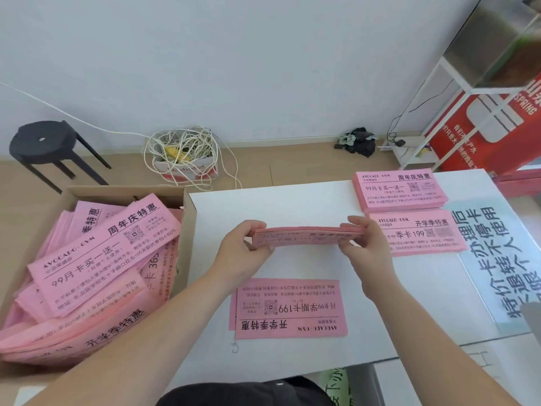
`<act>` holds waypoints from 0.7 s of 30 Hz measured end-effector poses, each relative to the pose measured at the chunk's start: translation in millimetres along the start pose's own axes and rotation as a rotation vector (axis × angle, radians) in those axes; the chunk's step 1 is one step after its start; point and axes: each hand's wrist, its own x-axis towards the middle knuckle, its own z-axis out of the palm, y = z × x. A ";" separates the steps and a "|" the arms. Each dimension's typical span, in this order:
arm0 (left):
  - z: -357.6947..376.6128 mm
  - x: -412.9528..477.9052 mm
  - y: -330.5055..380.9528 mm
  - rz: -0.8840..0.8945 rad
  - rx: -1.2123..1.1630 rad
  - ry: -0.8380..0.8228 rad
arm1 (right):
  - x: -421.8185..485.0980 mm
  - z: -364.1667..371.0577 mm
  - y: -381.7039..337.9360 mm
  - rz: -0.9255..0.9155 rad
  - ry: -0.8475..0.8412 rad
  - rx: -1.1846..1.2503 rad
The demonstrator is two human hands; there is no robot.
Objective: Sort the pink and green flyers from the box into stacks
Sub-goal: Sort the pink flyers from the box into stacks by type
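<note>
Two hands hold one pink bundle (307,236) above the surface (263,206): my left hand (244,247) pinches its left end, my right hand (367,247) its right end. Box (189,221) at left holds loose pink flyers (102,259). Rear stack (399,190) and second stack (424,238) lie at right; near stack (289,309) lies closest to me.

- Left hand (244,249) and right hand (367,244): each gripping one end of a bundle of pink flyers (307,237), holding it flat above the white table (292,200).
- Cardboard box (189,230): sitting against the table's left edge, holding a loose heap of pink flyers (102,259).
- Two pink stacks: lying at the table's far right, the far stack (399,189) just behind the near stack (421,234).
- Front flyers (289,307): lying near the table's front edge, print upside down.
- Black stool (44,145) and tangle of white cord (181,150): sitting on the floor by the wall.
</note>
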 end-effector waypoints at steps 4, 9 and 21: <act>3.6 -1.2 4.3 -0.012 -0.046 0.022 | 0.0 4.5 -1.3 0.099 -0.037 0.131; 13.0 1.0 15.3 -0.043 -0.117 0.048 | 6.3 13.9 -4.5 0.119 0.067 0.070; 10.6 0.3 -3.9 -0.088 0.026 0.084 | 6.7 1.0 -2.2 0.128 -0.129 0.143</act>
